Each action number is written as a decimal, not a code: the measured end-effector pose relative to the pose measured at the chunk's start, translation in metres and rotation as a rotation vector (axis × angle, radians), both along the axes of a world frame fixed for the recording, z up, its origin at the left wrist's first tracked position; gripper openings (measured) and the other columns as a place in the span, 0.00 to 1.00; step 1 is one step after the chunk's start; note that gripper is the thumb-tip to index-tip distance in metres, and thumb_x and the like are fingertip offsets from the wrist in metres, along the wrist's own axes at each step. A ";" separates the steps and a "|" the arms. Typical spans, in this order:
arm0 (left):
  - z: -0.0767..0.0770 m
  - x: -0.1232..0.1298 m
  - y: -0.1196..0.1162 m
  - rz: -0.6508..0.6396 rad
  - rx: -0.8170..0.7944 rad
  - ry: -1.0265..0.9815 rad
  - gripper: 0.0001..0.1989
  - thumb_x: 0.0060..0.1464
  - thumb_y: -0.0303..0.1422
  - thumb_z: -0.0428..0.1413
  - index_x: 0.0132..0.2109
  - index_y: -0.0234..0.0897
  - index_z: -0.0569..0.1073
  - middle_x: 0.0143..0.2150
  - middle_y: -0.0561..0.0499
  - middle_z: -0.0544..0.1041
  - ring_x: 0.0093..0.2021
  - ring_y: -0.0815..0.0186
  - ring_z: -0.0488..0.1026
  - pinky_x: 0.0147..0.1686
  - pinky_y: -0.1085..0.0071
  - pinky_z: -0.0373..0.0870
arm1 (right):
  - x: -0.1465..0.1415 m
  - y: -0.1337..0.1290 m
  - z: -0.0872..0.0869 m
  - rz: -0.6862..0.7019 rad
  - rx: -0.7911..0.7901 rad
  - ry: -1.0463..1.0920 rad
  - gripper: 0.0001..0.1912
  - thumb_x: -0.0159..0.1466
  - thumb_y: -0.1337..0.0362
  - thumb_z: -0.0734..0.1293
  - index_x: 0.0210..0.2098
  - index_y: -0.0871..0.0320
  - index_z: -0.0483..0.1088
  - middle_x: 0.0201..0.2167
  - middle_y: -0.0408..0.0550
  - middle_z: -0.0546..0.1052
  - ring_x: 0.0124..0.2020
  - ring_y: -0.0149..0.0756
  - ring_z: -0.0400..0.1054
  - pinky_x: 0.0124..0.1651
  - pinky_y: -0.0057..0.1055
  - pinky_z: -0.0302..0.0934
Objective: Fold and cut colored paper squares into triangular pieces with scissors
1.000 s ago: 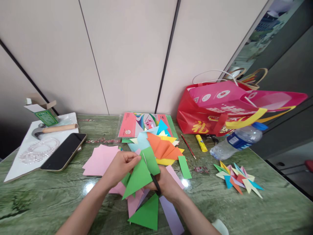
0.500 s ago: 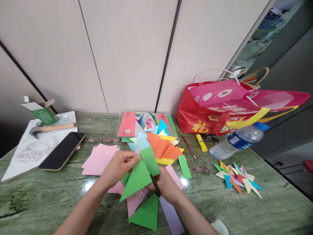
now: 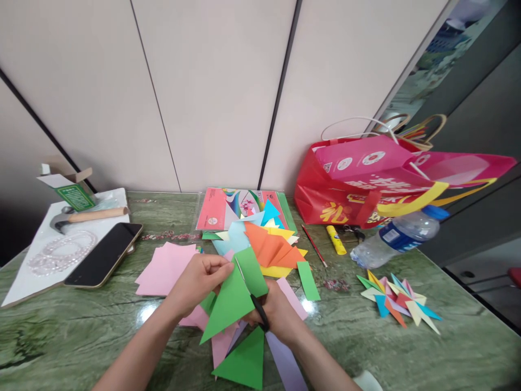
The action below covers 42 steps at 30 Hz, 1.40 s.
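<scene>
My left hand (image 3: 205, 279) pinches the upper edge of a green sheet of paper (image 3: 230, 304) between thumb and fingers. Closed round the black handles of a pair of scissors (image 3: 260, 314), my right hand (image 3: 277, 309) is to the right of the sheet. The blades run up through the green paper, with a strip of metal showing in the cut. Under the hands lie a green triangle (image 3: 244, 361), a purple strip (image 3: 287, 364) and pink paper scraps (image 3: 222, 345). A small green rectangle (image 3: 308, 281) rests to the right.
Pink sheets (image 3: 165, 269) lie at left, near a phone (image 3: 105, 254) and a hammer (image 3: 91, 216). Folded orange paper (image 3: 272, 245) sits behind my hands. Rightward are a glue stick (image 3: 336, 240), a plastic bottle (image 3: 396, 239), a red bag (image 3: 317, 195) and folded paper stars (image 3: 399, 298).
The view has shifted very slightly, so things sit a little lower. My hands, the green sheet and the scissors keep nearly the same places relative to one another.
</scene>
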<state>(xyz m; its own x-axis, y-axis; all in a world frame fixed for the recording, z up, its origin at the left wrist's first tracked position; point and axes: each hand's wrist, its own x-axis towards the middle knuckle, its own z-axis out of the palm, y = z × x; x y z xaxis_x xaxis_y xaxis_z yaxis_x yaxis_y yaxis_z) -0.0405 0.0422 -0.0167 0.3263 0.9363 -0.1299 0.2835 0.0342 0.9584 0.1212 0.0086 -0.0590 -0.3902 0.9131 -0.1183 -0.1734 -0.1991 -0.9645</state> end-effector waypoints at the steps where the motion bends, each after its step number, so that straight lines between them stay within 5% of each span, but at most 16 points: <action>1: 0.000 0.000 0.000 -0.003 -0.006 -0.006 0.18 0.51 0.41 0.51 0.19 0.36 0.60 0.17 0.59 0.54 0.19 0.73 0.53 0.19 0.77 0.51 | 0.000 0.000 0.000 0.004 0.001 -0.009 0.09 0.44 0.68 0.69 0.18 0.59 0.63 0.14 0.36 0.62 0.17 0.25 0.51 0.19 0.23 0.48; 11: 0.000 0.000 0.000 -0.012 0.075 0.068 0.17 0.53 0.41 0.47 0.22 0.35 0.63 0.18 0.59 0.56 0.19 0.73 0.58 0.19 0.78 0.56 | 0.000 -0.001 -0.001 0.013 -0.011 -0.061 0.08 0.44 0.68 0.69 0.18 0.60 0.64 0.14 0.37 0.65 0.17 0.26 0.55 0.20 0.23 0.50; 19: -0.001 -0.001 0.000 -0.049 0.087 0.115 0.16 0.52 0.38 0.48 0.20 0.35 0.62 0.17 0.59 0.56 0.18 0.72 0.60 0.18 0.77 0.56 | -0.004 0.000 0.006 -0.021 0.119 0.047 0.02 0.47 0.71 0.69 0.21 0.60 0.70 0.23 0.40 0.73 0.28 0.34 0.63 0.33 0.28 0.59; 33: -0.001 0.000 0.000 -0.029 0.094 0.113 0.15 0.51 0.37 0.48 0.20 0.35 0.64 0.16 0.58 0.56 0.18 0.72 0.60 0.18 0.78 0.57 | -0.003 -0.001 0.005 -0.020 0.102 0.042 0.01 0.48 0.72 0.68 0.21 0.61 0.71 0.21 0.39 0.72 0.26 0.31 0.60 0.30 0.26 0.57; 42: 0.000 0.000 -0.001 -0.017 0.071 0.105 0.15 0.50 0.37 0.48 0.20 0.35 0.63 0.16 0.59 0.56 0.17 0.73 0.60 0.18 0.78 0.58 | -0.003 -0.002 0.003 -0.053 0.000 -0.023 0.06 0.45 0.69 0.68 0.17 0.61 0.66 0.12 0.36 0.64 0.15 0.25 0.53 0.17 0.21 0.48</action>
